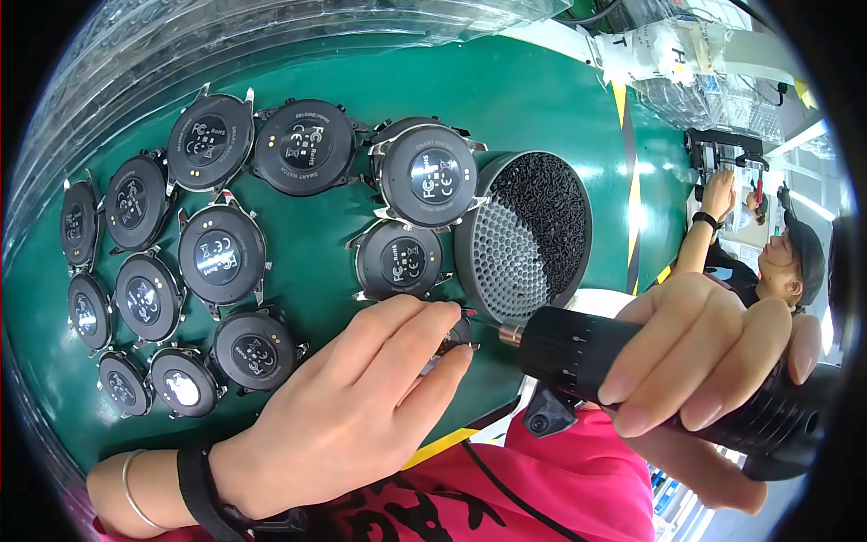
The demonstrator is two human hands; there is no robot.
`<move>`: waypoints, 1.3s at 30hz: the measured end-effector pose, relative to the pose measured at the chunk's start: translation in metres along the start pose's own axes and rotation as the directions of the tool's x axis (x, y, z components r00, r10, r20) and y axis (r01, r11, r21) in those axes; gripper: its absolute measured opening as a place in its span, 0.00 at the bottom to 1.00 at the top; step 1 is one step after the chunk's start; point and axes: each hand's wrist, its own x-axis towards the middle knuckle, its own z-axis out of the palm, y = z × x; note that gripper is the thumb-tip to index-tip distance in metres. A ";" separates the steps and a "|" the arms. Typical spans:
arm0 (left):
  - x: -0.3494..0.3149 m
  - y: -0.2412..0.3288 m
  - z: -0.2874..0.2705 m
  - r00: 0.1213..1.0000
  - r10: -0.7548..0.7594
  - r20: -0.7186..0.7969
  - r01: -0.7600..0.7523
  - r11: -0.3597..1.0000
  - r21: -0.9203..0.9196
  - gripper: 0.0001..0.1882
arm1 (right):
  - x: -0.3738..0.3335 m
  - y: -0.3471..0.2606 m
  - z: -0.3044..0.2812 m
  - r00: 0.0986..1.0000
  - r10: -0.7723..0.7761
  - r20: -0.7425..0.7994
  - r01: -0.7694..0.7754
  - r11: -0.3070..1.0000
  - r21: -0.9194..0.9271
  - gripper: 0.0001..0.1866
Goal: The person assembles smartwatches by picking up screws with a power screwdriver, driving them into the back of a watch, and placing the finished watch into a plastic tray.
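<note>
My left hand is closed over a small watch case, its fingers covering most of the body. In my right hand is a black electric screwdriver, held sideways. Its thin bit points left and reaches the edge of the held watch case; whether it sits in a screw is too small to tell. Just beyond the fingers lies a watch case, back up. Another watch case farther back overlaps its far edge. Beside them stands a round grey dish with a dimpled floor and a heap of tiny black screws.
Several black watch cases lie face down in rows on the green mat at left. Clear plastic trays line the far edge. Yellow-black tape runs along the right. A co-worker sits beyond it.
</note>
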 end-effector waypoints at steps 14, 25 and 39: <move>0.000 0.002 -0.002 1.000 0.007 -0.015 -0.007 1.000 -0.007 0.20 | 0.002 -0.003 0.011 0.993 -0.005 0.118 -0.008 0.994 0.110 0.38; -0.001 0.008 -0.008 0.997 -0.041 0.071 0.031 0.991 0.132 0.26 | -0.001 0.016 0.004 0.975 -0.101 -0.198 0.126 0.985 0.121 0.42; -0.003 0.006 -0.007 0.997 -0.024 0.069 0.015 0.992 0.123 0.26 | -0.004 0.001 -0.011 0.998 -0.019 -0.052 0.012 0.991 -0.131 0.45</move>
